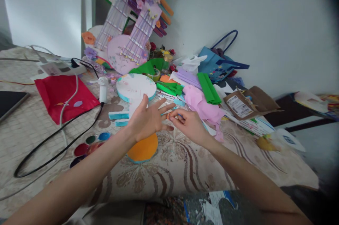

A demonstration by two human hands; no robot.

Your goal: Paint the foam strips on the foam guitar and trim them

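My left hand is held out above the table with its fingers spread apart and nothing in it. My right hand is closed in a pinch at the left fingertips, on a small orange bit and a thin blue stick. An orange disc with a teal rim lies on the cloth right under my left wrist. Behind my hands stands a round white disc with a teal edge. Teal paper strips lie to the left of my left hand.
A red paper sheet, a black cable and a paint palette lie at left. Pink crepe paper, green rolls, a blue bag, a brown envelope and a lilac craft guitar crowd the back.
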